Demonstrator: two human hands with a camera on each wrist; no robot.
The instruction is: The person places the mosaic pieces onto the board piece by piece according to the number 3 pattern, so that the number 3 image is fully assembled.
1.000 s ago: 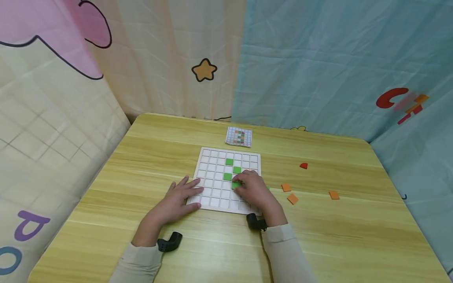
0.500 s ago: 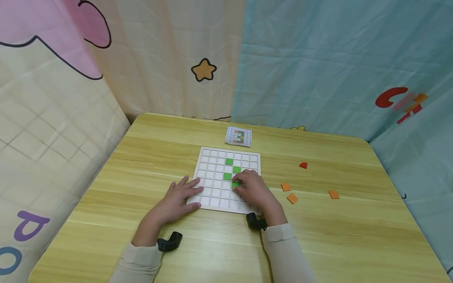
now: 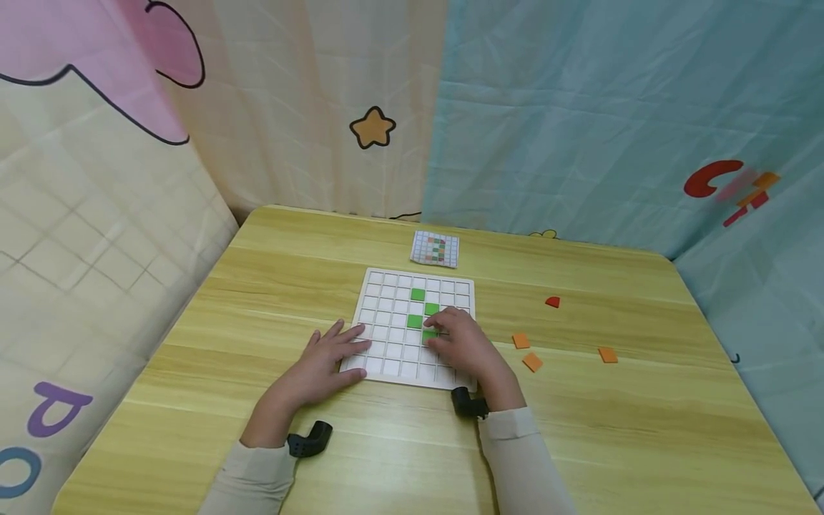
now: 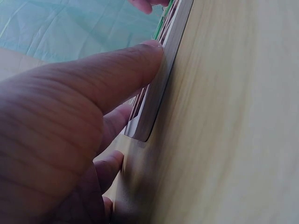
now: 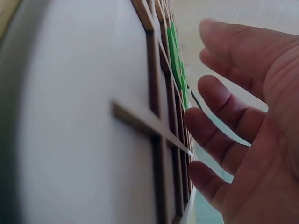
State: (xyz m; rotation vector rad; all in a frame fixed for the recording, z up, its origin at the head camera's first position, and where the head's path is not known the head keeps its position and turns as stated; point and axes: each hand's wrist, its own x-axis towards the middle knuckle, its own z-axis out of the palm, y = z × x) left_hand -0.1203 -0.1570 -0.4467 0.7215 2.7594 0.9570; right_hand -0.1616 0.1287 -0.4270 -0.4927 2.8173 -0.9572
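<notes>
A white gridded board lies on the table with several square green tiles in its middle cells. My right hand is over the board's right side, fingers loosely bent around a green tile that is partly covered in the head view. In the right wrist view, the fingertips stand apart from the thumb, and nothing is seen between them. My left hand lies spread at the board's left edge; its thumb rests on the rim in the left wrist view.
Behind the board lies a small card printed with a coloured grid pattern. To the right are orange square tiles, another orange tile farther out, and a red quarter-round piece. Curtains hang behind the table.
My right hand has eased slightly up and away from the green tile, its fingers loosening. A green sliver beside that hand no longer shows. The left hand stays put.
</notes>
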